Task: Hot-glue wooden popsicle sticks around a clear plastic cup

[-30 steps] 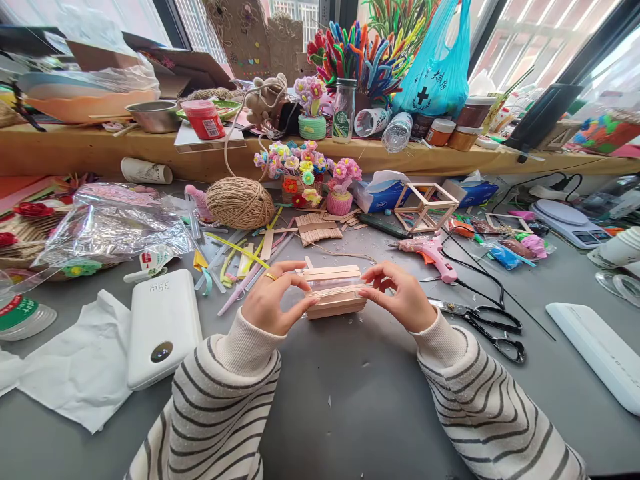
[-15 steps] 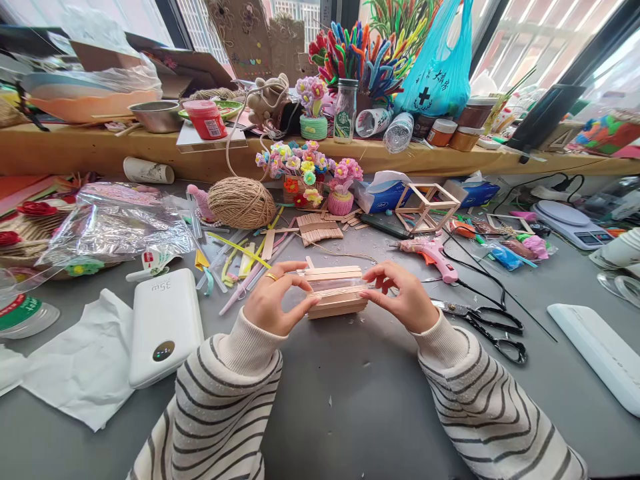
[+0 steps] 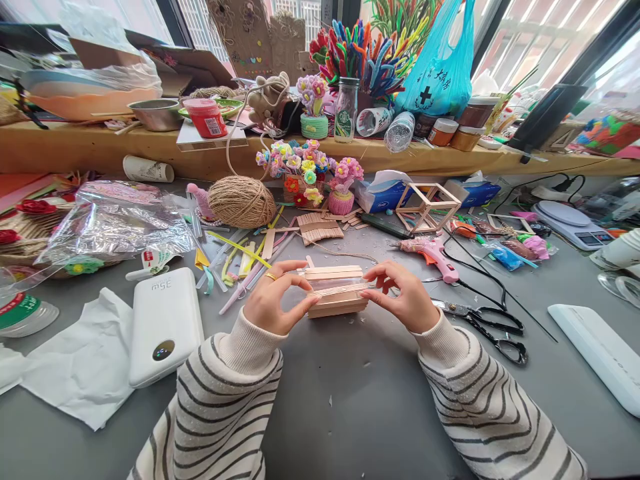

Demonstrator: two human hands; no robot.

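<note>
Lying nearest, on the near side of the fingers, is the grey table [image 3: 325, 413], with small white scraps on it. Striped sleeves [image 3: 220, 407] come in from either side. A white power bank [image 3: 167, 327] and a crumpled paper sheet [image 3: 75, 373] lie left of the left fingers; a long white case [image 3: 595, 353] lies well right of the right fingers.

The left hand [image 3: 275, 300] has thumb and forefinger slightly parted, holding the left end of a stick box [image 3: 337, 307]. The right hand [image 3: 401, 297] has its thumb at the near right corner and its fingers, curved and partly spread, at the far right edge. The stick box sits directly between both sets of fingers; clear material shows between its near and far sticks.

Black-handled scissors [image 3: 493, 323] lie just right of the right hand. Beyond the right fingers is a pink glue gun [image 3: 431, 257], with a wooden frame [image 3: 427, 208] behind it. Beyond the left fingers are loose straws [image 3: 237, 257], then a twine ball [image 3: 241, 202]. Farthest, past all fingertips, a ledge [image 3: 200, 157] bears a glass bottle [image 3: 346, 110] and a blue bag [image 3: 437, 73].
</note>
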